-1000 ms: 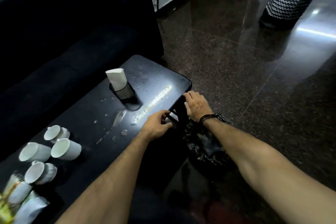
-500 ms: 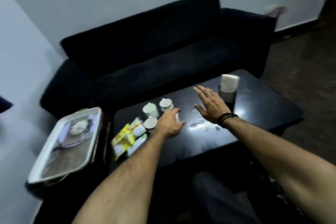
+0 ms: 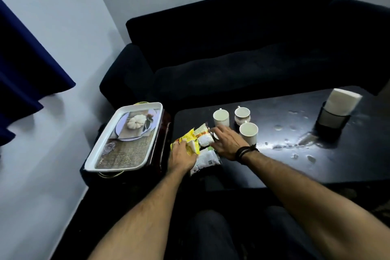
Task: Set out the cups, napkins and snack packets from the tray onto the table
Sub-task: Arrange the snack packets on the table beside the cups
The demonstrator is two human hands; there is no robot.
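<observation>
Three white cups [image 3: 221, 117] stand upright in a cluster on the black table [image 3: 337, 162], just beyond my right hand. Several snack packets lie in a pile at the table's near left corner: a yellow packet [image 3: 185, 138], white ones [image 3: 205, 140] and a white-green one [image 3: 205, 161]. My left hand [image 3: 181, 157] grips the yellow packet's near end. My right hand [image 3: 229, 142] lies over the white packets with fingers spread, touching them. A stack of white napkins [image 3: 343, 101] stands in a dark holder at the far right. The white picture tray [image 3: 126, 139] holds nothing.
The tray rests on a small dark side stand [image 3: 163, 133] left of the table. A dark sofa [image 3: 232, 48] runs behind the table. Wet spots and a shiny streak [image 3: 295, 143] mark the tabletop between cups and napkin holder. A blue curtain [image 3: 21, 65] hangs at far left.
My view swung left from the table's right end to its left corner. Both hands moved from the right edge, past the cups, onto the snack packets.
</observation>
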